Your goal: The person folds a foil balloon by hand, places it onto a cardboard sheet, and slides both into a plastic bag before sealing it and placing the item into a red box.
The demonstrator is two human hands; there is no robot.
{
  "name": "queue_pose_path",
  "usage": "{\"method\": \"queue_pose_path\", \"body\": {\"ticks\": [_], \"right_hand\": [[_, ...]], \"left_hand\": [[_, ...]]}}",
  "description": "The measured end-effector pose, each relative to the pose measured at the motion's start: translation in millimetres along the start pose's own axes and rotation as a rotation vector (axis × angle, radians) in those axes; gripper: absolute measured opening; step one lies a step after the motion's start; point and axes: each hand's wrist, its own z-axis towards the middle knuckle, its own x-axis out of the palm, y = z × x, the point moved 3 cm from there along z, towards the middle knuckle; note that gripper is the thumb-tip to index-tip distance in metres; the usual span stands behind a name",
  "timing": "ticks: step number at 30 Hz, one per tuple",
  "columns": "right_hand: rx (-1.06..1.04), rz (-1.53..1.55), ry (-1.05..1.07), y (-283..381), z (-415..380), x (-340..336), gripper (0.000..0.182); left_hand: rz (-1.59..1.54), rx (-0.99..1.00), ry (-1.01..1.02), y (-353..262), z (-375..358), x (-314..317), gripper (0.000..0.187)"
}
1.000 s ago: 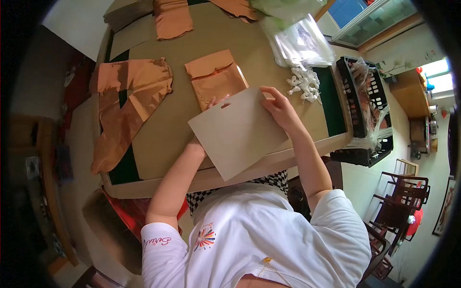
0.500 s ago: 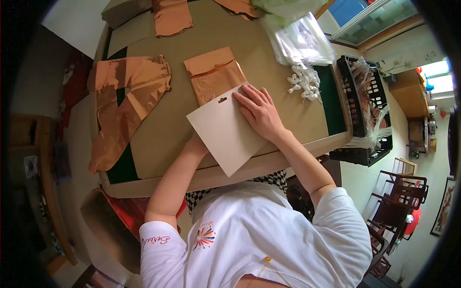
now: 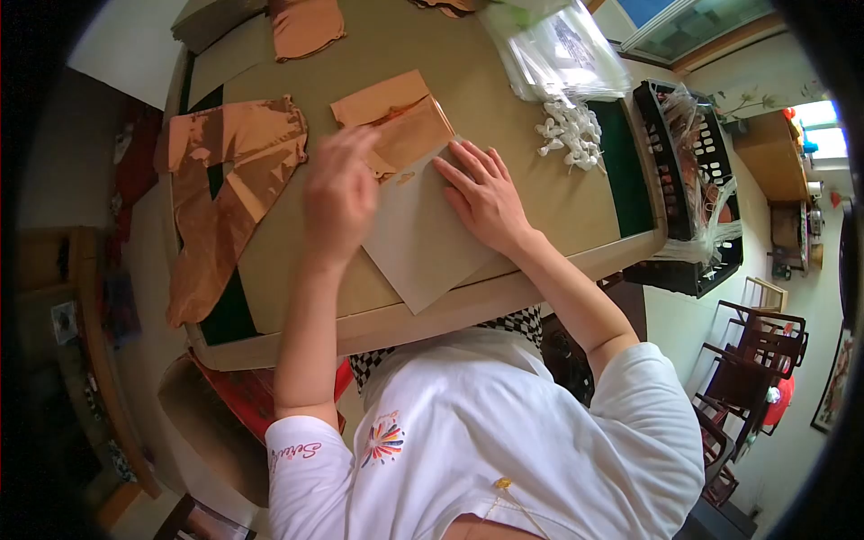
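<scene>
A pale square card (image 3: pixel 432 238) with a cut-out hanging slot lies at the table's front edge, its top corner against a folded copper-coloured piece of shiny fabric (image 3: pixel 405 126). My right hand (image 3: pixel 490 198) rests flat on the card's right side, fingers spread. My left hand (image 3: pixel 342 193) is raised left of the card and fabric, smeared by motion; whether anything is in its fingers I cannot make out. Farther left a larger copper-coloured garment (image 3: pixel 238 180) is spread out, with parts in shade.
Another copper-coloured piece (image 3: pixel 308 27) lies at the back. Clear plastic bags (image 3: pixel 567 58) and a bunch of white tied bits (image 3: pixel 571 135) are at the right. Beyond the table edge stands a black crate (image 3: pixel 684 180) with plastic inside. Cardboard (image 3: pixel 504 117) covers the tabletop.
My left hand has come out from beneath the card and risen to its left. The card now lies lower and flatter, while my right hand stays on it.
</scene>
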Motion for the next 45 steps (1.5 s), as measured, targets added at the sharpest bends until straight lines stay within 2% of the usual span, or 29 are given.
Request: {"method": "queue_pose_path", "body": {"ticks": [3, 6, 14, 17, 20, 23, 26, 29, 38, 41, 44, 45], "right_hand": [[0.028, 0.004, -0.049, -0.2, 0.3, 0.0, 0.041], [0.117, 0.049, -0.1, -2.2, -3.9, -11.4, 0.042], [0.343, 0.011, -0.083, -9.9, -10.1, -27.4, 0.046], [0.409, 0.05, -0.107, -16.1, -11.2, -22.2, 0.036], [0.534, 0.083, 0.073, -16.0, -5.9, -26.6, 0.027], [0.49, 0.089, 0.045, -17.7, -4.6, -25.5, 0.021], [0.447, 0.229, -0.085, -20.9, -5.7, -22.9, 0.02], [0.591, 0.298, -0.073, -22.6, 5.4, -24.0, 0.02], [0.628, 0.107, -0.11, -31.6, 18.9, -17.8, 0.017], [0.665, 0.061, 0.014, -28.6, 21.9, -23.2, 0.014], [0.521, -0.011, -0.159, -24.3, 18.9, -21.5, 0.016], [0.396, 0.044, -0.199, -17.4, 19.5, -21.0, 0.019]], "left_hand": [[0.122, 0.131, 0.2, 5.8, -11.3, 62.1, 0.036], [0.167, 0.115, 0.326, 6.7, -19.2, 82.2, 0.045], [0.189, 0.118, 0.345, 5.1, -26.5, 86.4, 0.052], [0.185, 0.117, 0.346, 4.1, -26.9, 86.3, 0.054], [0.169, 0.108, 0.341, 3.1, -27.2, 84.7, 0.056], [0.16, 0.108, 0.327, 3.0, -26.8, 84.5, 0.056], [0.141, 0.086, 0.326, 2.7, -25.0, 85.0, 0.056], [0.13, 0.079, 0.316, 4.0, -25.2, 87.6, 0.056], [0.135, 0.088, 0.308, 4.4, -24.7, 85.5, 0.059], [0.137, 0.082, 0.316, 3.8, -23.9, 84.6, 0.059], [0.13, 0.081, 0.329, 3.7, -24.3, 84.9, 0.058], [0.128, 0.08, 0.331, 4.3, -24.2, 85.0, 0.058]]}}
